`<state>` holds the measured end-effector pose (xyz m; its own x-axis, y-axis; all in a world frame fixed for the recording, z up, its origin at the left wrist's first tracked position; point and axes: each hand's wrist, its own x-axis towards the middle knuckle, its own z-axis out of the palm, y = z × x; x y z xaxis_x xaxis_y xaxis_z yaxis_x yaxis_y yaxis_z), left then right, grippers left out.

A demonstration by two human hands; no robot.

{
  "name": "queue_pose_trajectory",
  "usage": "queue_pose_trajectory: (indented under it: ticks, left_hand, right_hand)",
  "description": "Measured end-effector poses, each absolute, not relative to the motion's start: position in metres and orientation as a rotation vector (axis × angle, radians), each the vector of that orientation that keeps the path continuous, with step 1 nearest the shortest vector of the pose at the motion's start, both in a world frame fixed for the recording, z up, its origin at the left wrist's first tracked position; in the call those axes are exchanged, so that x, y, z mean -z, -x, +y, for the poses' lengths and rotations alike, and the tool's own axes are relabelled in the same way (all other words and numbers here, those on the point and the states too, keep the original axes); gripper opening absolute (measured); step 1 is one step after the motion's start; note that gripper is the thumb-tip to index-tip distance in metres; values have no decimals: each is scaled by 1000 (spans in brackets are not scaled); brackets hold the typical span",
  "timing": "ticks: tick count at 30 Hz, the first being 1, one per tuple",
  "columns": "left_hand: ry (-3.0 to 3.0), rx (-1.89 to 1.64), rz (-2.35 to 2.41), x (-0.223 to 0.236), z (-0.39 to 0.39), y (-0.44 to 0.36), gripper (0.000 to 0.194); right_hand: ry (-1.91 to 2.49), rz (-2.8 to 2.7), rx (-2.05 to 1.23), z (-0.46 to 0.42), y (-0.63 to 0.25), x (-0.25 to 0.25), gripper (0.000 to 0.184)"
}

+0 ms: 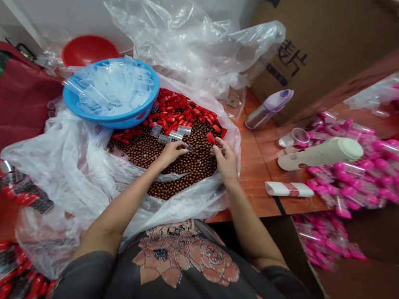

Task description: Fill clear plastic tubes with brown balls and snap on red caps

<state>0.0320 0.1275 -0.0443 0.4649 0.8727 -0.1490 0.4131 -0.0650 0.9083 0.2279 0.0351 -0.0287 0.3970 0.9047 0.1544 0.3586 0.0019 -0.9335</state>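
My left hand (171, 154) is over a heap of small brown beads (183, 168), its fingertips pinching what looks like a small clear plastic tube (188, 147). My right hand (225, 160) sits just beside it, holding a small red cap (211, 138) between its fingers. Several loose clear tubes (170, 134) lie on the beads. Behind them is a pile of red caps (176, 113). Both piles rest in a crumpled clear plastic bag (59, 162). A blue basin (119, 121) of clear tubes overlaps the bag's far side.
A red bowl (89, 49) stands behind the basin. On the orange wooden table (254, 181) to my right lie pink-capped tubes (366, 177), a cream plastic bottle (319, 153) and a purple-topped flask (269, 109). Red-capped tubes (9, 294) lie lower left. A cardboard box (330, 31) stands far right.
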Motion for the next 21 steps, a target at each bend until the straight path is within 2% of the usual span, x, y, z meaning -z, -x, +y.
queue_pose_trajectory:
  ticks: [3,9,17,21]
  left_hand:
    - [-1626,-587,1096,47,128,-32,24]
    - [-1387,-643,1013,50,126,-31,22]
    - [-1003,-681,852,43,117,-22,45]
    - [-955,-717,805,33,112,-18,48]
  right_hand:
    - [1521,-998,-838,33,-225,35,45]
    - [1464,-928,-899,27,-219,37,50]
    - [1433,-967,-901,21,-216,36,51]
    - [1409,-978,-900,20,-217,33,50]
